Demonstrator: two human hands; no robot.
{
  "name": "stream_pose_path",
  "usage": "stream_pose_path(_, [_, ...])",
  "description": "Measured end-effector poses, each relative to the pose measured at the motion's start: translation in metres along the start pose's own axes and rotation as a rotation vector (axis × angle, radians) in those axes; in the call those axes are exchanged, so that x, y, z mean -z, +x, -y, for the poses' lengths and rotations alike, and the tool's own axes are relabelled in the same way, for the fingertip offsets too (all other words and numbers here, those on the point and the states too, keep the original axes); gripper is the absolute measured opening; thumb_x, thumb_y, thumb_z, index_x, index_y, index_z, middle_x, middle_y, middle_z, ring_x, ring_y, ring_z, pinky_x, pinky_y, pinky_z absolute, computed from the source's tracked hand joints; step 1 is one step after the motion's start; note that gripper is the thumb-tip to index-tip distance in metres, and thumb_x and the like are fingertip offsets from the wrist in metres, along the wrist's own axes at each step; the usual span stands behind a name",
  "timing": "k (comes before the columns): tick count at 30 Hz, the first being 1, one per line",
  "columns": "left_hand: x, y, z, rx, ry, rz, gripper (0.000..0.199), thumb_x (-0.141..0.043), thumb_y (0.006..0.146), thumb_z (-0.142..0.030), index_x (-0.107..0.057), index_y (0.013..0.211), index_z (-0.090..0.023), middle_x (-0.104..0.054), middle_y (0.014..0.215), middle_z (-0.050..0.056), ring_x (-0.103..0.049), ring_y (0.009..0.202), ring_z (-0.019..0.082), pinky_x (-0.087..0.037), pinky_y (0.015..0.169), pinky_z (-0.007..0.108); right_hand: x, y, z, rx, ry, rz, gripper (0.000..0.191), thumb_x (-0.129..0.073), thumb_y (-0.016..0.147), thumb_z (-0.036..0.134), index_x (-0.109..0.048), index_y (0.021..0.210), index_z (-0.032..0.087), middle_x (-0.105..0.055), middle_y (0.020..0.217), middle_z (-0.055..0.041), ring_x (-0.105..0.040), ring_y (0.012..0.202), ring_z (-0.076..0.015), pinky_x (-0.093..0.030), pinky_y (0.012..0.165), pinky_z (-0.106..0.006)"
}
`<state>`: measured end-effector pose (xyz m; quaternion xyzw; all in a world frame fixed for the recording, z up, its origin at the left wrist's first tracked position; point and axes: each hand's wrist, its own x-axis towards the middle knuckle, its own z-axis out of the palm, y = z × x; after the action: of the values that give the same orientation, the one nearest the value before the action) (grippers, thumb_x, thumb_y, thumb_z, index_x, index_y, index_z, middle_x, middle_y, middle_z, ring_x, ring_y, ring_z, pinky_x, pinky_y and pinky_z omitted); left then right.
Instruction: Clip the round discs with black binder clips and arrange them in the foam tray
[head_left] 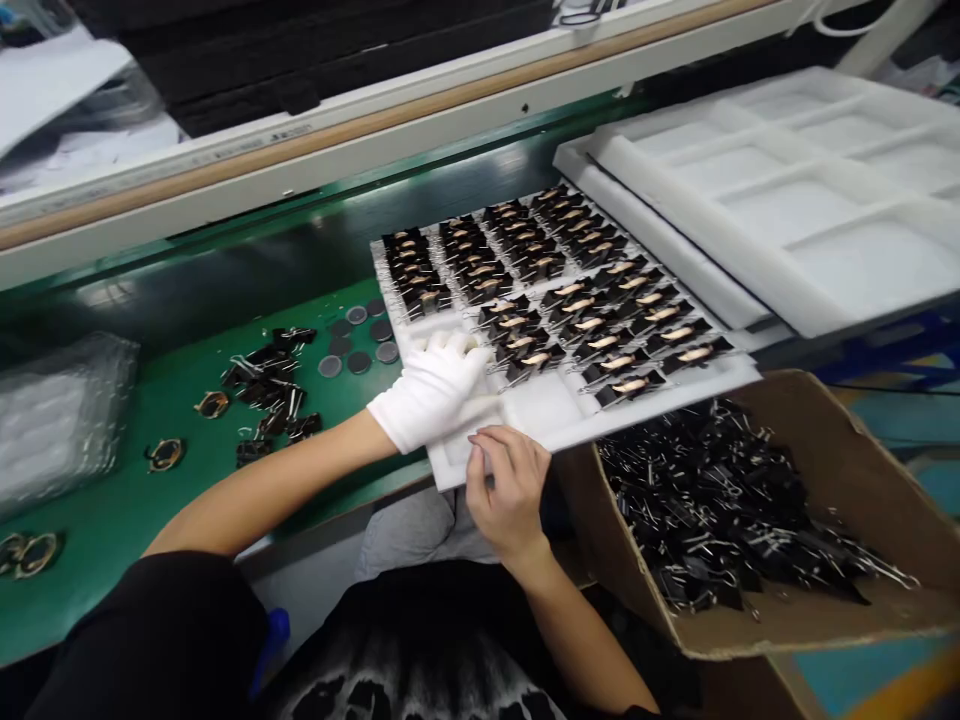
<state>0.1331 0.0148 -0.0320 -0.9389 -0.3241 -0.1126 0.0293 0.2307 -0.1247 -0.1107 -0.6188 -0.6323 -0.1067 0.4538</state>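
A white foam tray [551, 405] holds rows of black binder clips [600, 340], several with a tan strip between their jaws. My left hand [442, 390], in a white glove, lies across the tray's near-left compartments with its fingers spread. Bare, my right hand [511, 490] is at the tray's front edge, its fingers curled and the thumb close to the index fingertip. Whatever those fingers may hold is too small or hidden to make out. Left of the tray, loose binder clips [274, 380] and dark round discs [358, 362] lie on the green table [180, 360].
A cardboard box [855, 420] full of binder clips stands below the tray at right. More foam trays [795, 225] are stacked at the right. Clear plastic trays [64, 420] and round gold-coloured watch-like parts [165, 455] lie at left. A rail [420, 130] runs along the back.
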Motion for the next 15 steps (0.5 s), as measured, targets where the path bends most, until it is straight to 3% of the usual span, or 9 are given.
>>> stream_pose_path(4, [0.004,-0.050,0.030,0.031,0.035,0.024,0.044,-0.058,0.101,-0.054,-0.067,0.125,-0.019,-0.066,0.129,0.015,-0.060,0.113,0.035,-0.042,0.088,0.048,0.009,0.013,-0.019,0.091,-0.128,0.002,0.030,-0.063,0.094,0.014,-0.067,0.123,0.018,-0.072,0.122,-0.0155,-0.070,0.113,-0.0289,-0.051,0.092,-0.043])
stream_pose_path(8, [0.011,-0.100,0.059,0.055,0.045,0.007,0.041,-0.047,0.106,-0.050,-0.067,0.125,-0.020,-0.066,0.135,0.015,-0.061,0.117,0.034,-0.042,0.091,0.050,0.024,0.053,-0.049,0.151,-0.311,0.096,0.044,-0.060,0.096,0.017,-0.063,0.139,0.012,-0.064,0.143,-0.0227,-0.062,0.134,-0.0372,-0.052,0.104,-0.052])
stream_pose_path(11, [0.018,-0.138,0.077,0.121,0.031,-0.002,0.037,-0.050,0.106,-0.049,-0.069,0.121,-0.021,-0.067,0.137,0.015,-0.062,0.122,0.035,-0.043,0.094,0.051,0.031,0.076,-0.073,0.246,-0.326,0.240,0.043,-0.061,0.097,0.018,-0.065,0.139,0.015,-0.070,0.140,-0.0177,-0.066,0.132,-0.0339,-0.052,0.110,-0.050])
stream_pose_path(15, [0.013,-0.191,0.103,0.326,-0.013,-0.131,0.035,-0.056,0.102,-0.048,-0.069,0.123,-0.022,-0.066,0.137,0.015,-0.061,0.126,0.033,-0.046,0.101,0.050,0.034,0.079,-0.096,0.354,-0.257,0.212,0.044,-0.069,0.092,0.023,-0.069,0.136,0.023,-0.076,0.127,-0.0159,-0.073,0.120,-0.0351,-0.058,0.107,-0.048])
